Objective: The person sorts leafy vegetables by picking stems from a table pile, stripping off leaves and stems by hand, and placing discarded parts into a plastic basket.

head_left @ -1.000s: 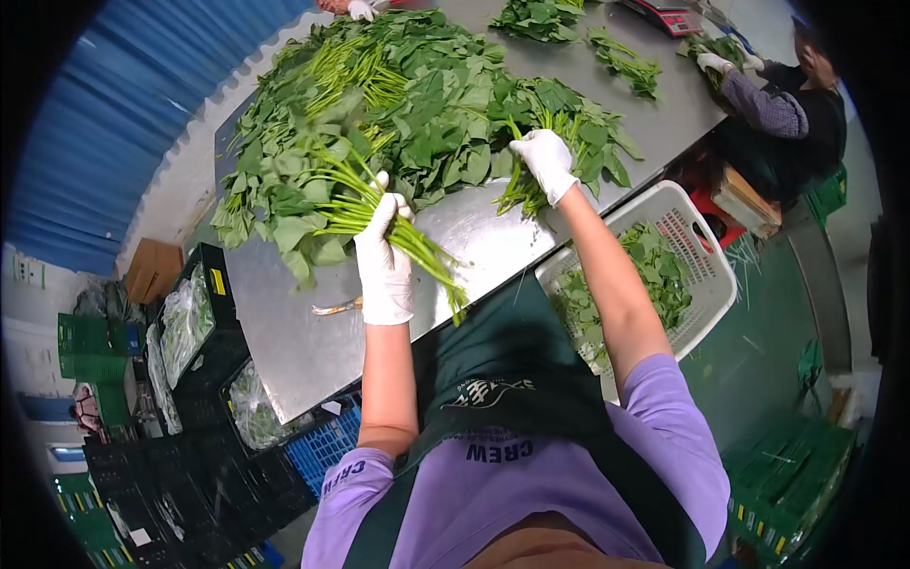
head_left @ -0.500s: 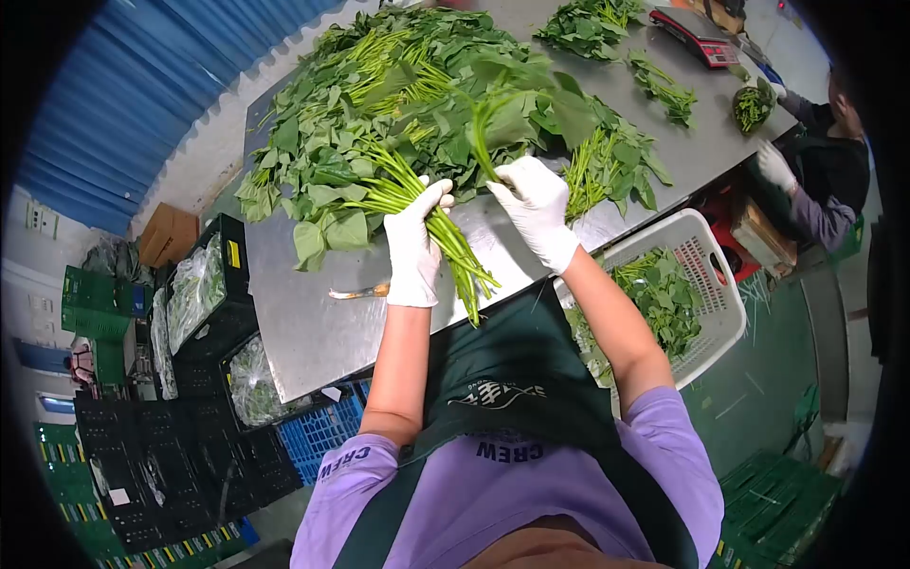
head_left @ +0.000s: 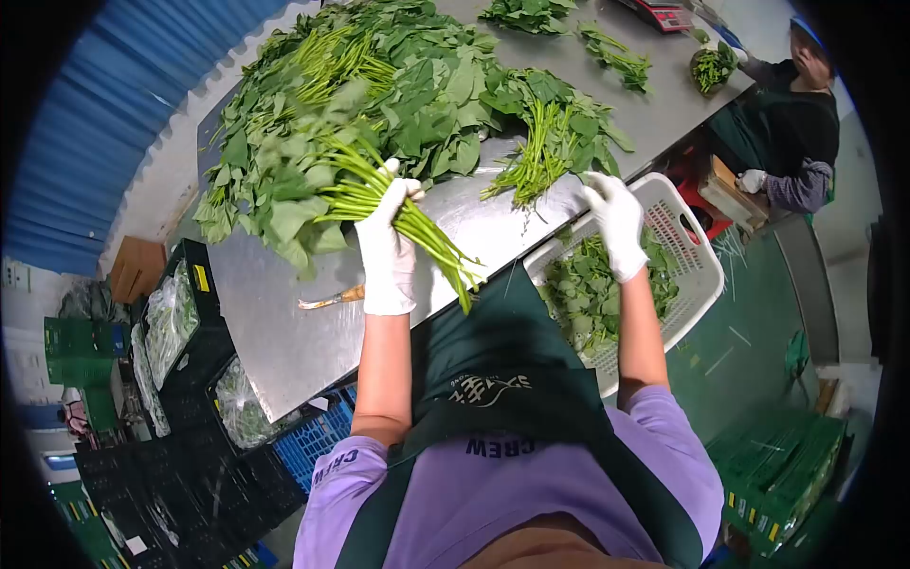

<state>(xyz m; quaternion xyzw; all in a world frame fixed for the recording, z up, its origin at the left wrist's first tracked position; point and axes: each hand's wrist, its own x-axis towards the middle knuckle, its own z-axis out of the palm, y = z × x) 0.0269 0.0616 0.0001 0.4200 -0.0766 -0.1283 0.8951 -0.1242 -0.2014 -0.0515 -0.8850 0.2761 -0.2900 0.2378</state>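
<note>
In the head view, a bunch of leafy greens (head_left: 379,204) is clenched around its stems by the gloved left hand (head_left: 387,248), the cut ends jutting toward the body past the edge of the steel tabletop (head_left: 284,332). The gloved right hand (head_left: 616,220) is held over the white basket (head_left: 697,256) just beside the tabletop; whether its grip is released or closed on a leaf cannot be told. Trimmed leaves lie in the basket. A large heap of greens (head_left: 398,85) lies behind the bunch, and a knife (head_left: 332,301) rests near the left wrist. Stems could slip from the bunch if the one-handed grip slackens, and the knife could be knocked off the edge by the forearm.
</note>
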